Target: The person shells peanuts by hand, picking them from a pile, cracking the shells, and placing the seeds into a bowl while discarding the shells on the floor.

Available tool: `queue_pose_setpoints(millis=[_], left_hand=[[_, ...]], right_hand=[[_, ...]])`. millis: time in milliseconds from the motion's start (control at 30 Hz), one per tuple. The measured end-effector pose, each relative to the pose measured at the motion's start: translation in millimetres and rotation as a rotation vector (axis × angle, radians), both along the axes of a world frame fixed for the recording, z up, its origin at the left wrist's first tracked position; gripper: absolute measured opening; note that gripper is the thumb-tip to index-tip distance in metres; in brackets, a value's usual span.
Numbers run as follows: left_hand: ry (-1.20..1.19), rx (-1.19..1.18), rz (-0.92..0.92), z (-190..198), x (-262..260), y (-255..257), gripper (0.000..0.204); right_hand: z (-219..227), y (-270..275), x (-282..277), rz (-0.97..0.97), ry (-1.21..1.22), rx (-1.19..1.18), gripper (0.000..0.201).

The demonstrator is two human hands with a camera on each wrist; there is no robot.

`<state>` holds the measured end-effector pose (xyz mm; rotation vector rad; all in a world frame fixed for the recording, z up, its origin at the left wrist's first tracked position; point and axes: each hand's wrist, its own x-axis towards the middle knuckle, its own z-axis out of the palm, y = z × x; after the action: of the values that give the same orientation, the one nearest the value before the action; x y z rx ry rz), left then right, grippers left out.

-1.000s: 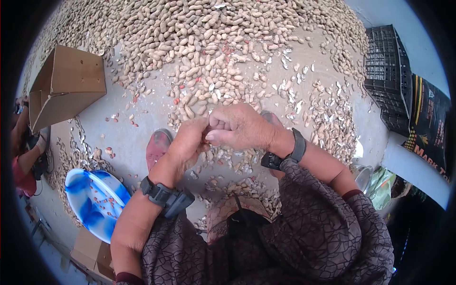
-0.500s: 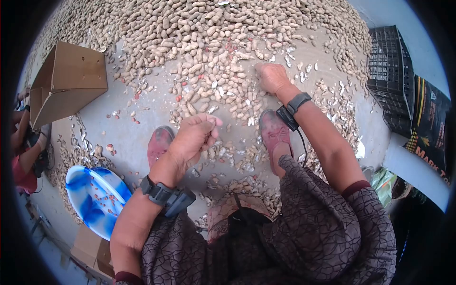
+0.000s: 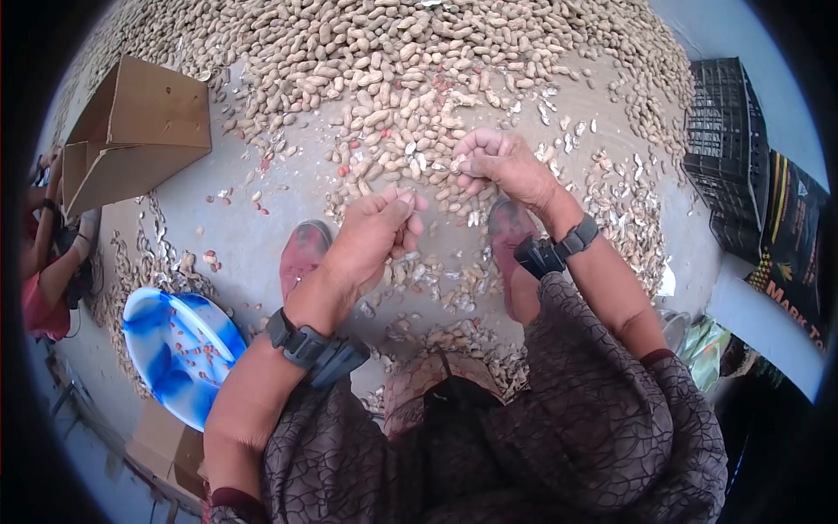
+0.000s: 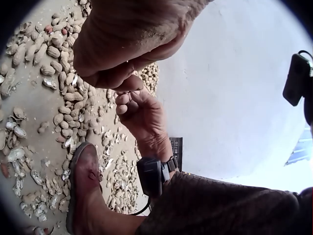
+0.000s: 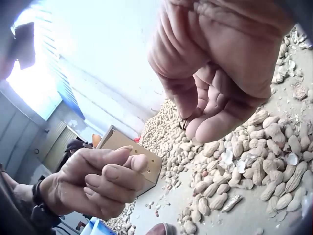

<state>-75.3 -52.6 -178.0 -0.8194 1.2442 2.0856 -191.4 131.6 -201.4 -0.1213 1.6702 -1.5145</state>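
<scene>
- Over floor (image 3: 231, 179): L hand (image 3: 371, 234), fingers curled, can't tell if holding anything.
- R hand (image 3: 511, 170) pinching nut (image 3: 459, 163), mostly hidden, nr pile (image 3: 393, 52).
- Basin (image 3: 166, 382) w/ kernels (image 3: 206, 352) on L; box (image 3: 166, 109) beyond, crate (image 3: 731, 148) far R.

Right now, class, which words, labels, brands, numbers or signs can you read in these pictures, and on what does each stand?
"MARK T": on the black bag, head view; what follows is unclear.
Smaller orange print on that bag: too small to read.
</scene>
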Motion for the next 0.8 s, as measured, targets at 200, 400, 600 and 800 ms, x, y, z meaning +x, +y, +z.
queue_pose_setpoints(millis=[200,400,600,800], left_hand=[[0.123,-0.002,-0.037,8.7,-1.7,6.3,0.017],[0.135,0.003,-0.064,4.7,-1.0,4.6,0.015],[0.168,0.008,-0.074,5.1,-1.2,0.1,0.013],[0.165,0.107,0.027,4.6,-1.3,4.0,0.014]], right_hand=[[19.3,-14.0,20.6,0.12,-0.081,-0.081,0.023],[24.8,-18.4,29.0,0.09,-0.08,-0.128,0.025],[22.8,-17.5,33.5,0.111,-0.127,-0.139,0.022],[25.4,-17.3,34.6,0.084,-0.109,-0.189,0.021]])
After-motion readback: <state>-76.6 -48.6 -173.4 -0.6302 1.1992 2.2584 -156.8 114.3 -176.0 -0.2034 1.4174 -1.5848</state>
